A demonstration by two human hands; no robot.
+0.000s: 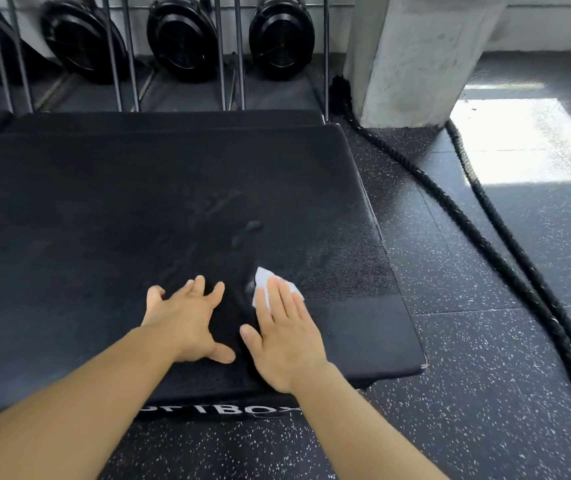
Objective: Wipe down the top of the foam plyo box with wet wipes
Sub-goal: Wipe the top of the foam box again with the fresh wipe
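The black foam plyo box (104,220) fills the left and middle of the view, its top showing damp streaks near the centre. My right hand (286,337) lies flat with straight fingers, pressing a white wet wipe (262,280) onto the box top near its front right. Only the wipe's far corner and edges show past my fingers. My left hand (185,317) rests beside it on the box, fingers spread and slightly bent, holding nothing.
A thick black battle rope (478,237) runs across the speckled rubber floor to the right of the box. A concrete pillar (415,57) stands at the back right. Black fan-wheel machines (182,36) and metal rails line the back wall.
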